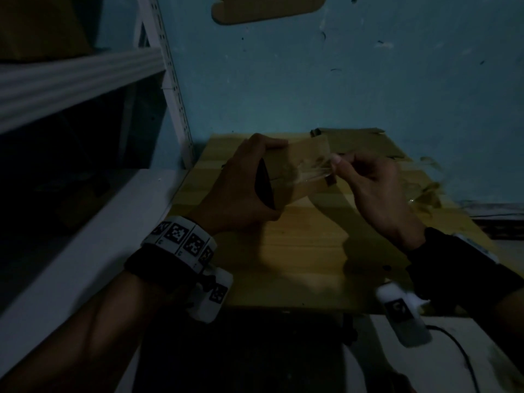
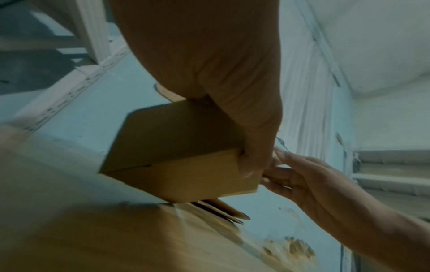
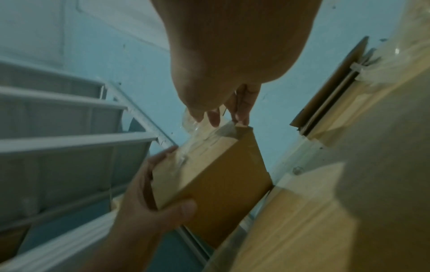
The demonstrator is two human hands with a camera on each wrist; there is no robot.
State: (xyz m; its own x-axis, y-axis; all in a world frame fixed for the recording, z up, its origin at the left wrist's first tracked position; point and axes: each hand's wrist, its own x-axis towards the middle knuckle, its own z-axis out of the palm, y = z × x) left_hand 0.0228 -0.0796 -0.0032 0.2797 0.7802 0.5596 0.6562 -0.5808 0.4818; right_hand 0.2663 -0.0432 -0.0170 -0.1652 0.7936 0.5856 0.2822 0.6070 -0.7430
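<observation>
A: Peeling clear tape (image 3: 197, 141) off a small cardboard box (image 1: 300, 154). Held up clear of the wooden table (image 1: 297, 265), over its far half, not resting on it. Any handling tips?

B: Looks light and hollow, going by the one-handed hold. Probably stiff along edges and corners and softer mid-face, so best clamped across the edges. Done that way here: left hand (image 1: 241, 191) wrapped round one end, thumb on one face, fingers curled over the opposite one. Right hand (image 1: 371, 191) closed in a pinch on the loose tape end at the other end of the box, remaining fingers tucked in.

A: And the tape itself?

B: Thin, stretchy, sticky, likely to tear into strings. Worth pulling low and slow along the face, gripping close to the peel line. Otherwise could lift the paper skin off the cardboard. Probably clings to fingers too, judging by the crumpled wad (image 1: 428, 191) at the table's right edge.

A: Any brand or label?

B: None readable. Plain brown faces, and dim, blurry shots besides. Same for the flattened cardboard (image 1: 368, 143) lying at the back of the table. Only black-and-white square marker patterns on the left wrist band (image 1: 181, 238), no words.
</observation>
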